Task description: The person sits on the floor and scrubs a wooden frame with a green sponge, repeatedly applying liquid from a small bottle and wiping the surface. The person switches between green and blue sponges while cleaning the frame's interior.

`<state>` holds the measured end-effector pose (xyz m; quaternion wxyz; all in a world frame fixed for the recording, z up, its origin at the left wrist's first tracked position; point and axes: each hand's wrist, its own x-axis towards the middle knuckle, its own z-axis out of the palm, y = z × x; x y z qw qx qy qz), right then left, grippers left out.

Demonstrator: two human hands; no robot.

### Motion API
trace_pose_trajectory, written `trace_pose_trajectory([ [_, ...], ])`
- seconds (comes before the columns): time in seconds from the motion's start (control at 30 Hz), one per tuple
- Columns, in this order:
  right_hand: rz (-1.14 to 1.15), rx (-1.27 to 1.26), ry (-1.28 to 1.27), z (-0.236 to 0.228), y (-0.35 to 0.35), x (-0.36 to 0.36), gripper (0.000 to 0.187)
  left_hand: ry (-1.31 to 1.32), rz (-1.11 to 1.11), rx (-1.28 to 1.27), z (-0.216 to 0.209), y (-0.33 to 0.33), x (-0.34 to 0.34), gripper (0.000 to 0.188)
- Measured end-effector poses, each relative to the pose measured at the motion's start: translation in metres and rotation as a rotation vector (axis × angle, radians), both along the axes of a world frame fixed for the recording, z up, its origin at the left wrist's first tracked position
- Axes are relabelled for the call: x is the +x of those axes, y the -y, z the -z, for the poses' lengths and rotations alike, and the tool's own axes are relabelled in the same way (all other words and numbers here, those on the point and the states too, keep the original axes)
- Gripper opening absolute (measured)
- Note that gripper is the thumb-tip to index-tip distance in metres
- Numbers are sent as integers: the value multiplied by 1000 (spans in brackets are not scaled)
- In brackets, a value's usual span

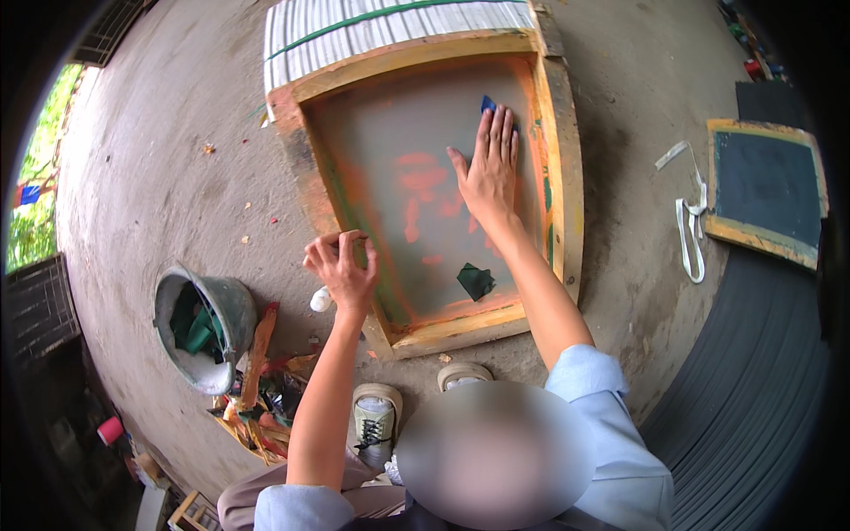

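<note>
A wooden screen-printing frame (563,190) with grey mesh and orange ink marks (421,173) lies before me. My right hand (491,173) is stretched over the mesh near its far right corner, fingers nearly flat, thumb out. Under its fingers is a blue cloth (488,103), pressed to the mesh and mostly hidden. My left hand (343,270) is curled over the frame's left rail, fingers outside and thumb inside; the exact contact is partly hidden. A folded dark green piece (476,281), perhaps cloth, rests on the mesh near the close edge.
White ribbed stacked material (381,31) is under the frame's far end. At left stand a grey bucket (235,305) with green material inside, scraps (257,398) and a small white bottle (320,299). Right are another framed screen (766,190), a white strap (691,239) and dark ribbed sheeting (744,354).
</note>
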<state>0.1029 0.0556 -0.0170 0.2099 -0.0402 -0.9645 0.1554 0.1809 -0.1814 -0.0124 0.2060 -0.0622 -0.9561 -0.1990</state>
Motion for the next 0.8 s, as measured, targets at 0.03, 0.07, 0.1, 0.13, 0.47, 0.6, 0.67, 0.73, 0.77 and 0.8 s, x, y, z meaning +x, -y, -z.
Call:
trace_pose_trajectory([
  [0.03,-146,-21,92,2,13,8,81,-1,-10,-18,-1,9,0,17],
  [0.07,-291,-28,177,7,23,34,80,-7,-18,-26,-1,15,-1,17],
  [0.1,-427,-18,270,13,24,64,79,-7,-19,-28,-2,16,-1,17],
  [0.13,-511,-13,382,17,24,98,77,-10,-25,-15,-2,16,0,17],
  [0.47,9,32,191,8,42,44,79,-6,-12,34,1,13,-1,10],
  [0.6,-433,-46,271,13,87,68,78,23,-21,78,5,16,0,11],
  [0.67,-627,-41,528,19,80,115,77,-11,-18,71,3,20,-1,12],
  [0.73,-651,120,387,34,43,134,75,3,3,106,1,14,0,13],
  [0.77,-574,112,381,32,30,125,74,27,5,108,-1,16,2,13],
  [0.8,-500,103,375,23,18,103,72,37,-3,100,0,18,5,13],
])
